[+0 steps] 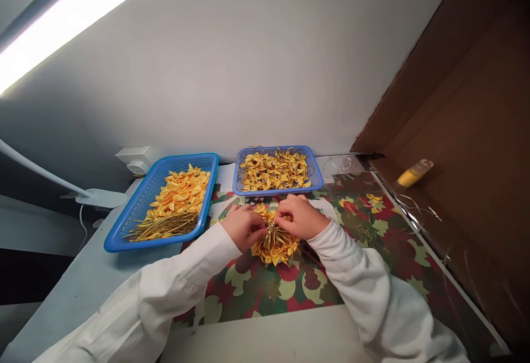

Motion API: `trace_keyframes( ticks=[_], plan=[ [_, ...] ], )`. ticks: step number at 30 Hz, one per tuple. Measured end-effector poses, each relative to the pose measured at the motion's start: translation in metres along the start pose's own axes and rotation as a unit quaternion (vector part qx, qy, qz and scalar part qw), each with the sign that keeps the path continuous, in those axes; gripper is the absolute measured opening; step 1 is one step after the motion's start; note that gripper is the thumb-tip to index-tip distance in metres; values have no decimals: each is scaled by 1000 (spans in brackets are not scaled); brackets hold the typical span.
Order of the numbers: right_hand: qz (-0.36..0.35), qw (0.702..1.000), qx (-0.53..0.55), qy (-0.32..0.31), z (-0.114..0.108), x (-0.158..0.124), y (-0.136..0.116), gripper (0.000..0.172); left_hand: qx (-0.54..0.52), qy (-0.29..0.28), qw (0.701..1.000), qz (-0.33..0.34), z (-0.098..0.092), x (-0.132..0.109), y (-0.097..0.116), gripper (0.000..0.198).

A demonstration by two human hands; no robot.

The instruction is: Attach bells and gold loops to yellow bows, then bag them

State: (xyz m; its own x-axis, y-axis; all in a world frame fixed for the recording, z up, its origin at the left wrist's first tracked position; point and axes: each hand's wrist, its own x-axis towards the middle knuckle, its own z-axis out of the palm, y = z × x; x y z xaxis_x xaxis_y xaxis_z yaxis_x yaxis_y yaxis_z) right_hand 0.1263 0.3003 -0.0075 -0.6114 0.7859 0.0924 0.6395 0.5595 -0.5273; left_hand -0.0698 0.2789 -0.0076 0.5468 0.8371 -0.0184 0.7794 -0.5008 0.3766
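Note:
A round bunch of gold ribbon flowers (pixel 276 254) lies on the patterned mat, with thin gold cords (pixel 272 236) fanning out from its middle. My left hand (pixel 243 227) is at its left side, thumb and fingers pinched together at the cords. From the right, my right hand (pixel 302 217) pinches near the centre, close to the upper ends of the cords. What sits exactly between the fingertips is too small to make out. Just behind the hands, a few small silvery beads (pixel 253 201) rest by the far basket.
A blue basket (pixel 108 240) at left holds loose yellow ribbon petals and gold cords. A smaller blue basket (pixel 237 182) behind holds finished-looking gold flowers. Clear thread (pixel 343 165) and petal scraps (pixel 375 199) lie right. A yellow bottle (pixel 415 173) is beside the cardboard wall (pixel 467 103). A lamp base (pixel 101 198) stands left.

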Motion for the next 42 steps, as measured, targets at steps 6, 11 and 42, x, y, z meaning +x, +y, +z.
trace_keyframes(
  ticks=[6, 11, 42],
  plan=[
    [-7, 1000, -10, -5, -2, -1, -3, 16, 1, -84, 995, -58, -4, 14, 2, 9],
    [8, 1000, 7, -8, -1, 0, -1, 15, -39, -81, 995, -50, -5, 17, -3, 22],
    [38, 857, 493, -145, 21, 8, 39, 39, -373, 231, 898, -34, 46, -9, -10, 12]
  ],
)
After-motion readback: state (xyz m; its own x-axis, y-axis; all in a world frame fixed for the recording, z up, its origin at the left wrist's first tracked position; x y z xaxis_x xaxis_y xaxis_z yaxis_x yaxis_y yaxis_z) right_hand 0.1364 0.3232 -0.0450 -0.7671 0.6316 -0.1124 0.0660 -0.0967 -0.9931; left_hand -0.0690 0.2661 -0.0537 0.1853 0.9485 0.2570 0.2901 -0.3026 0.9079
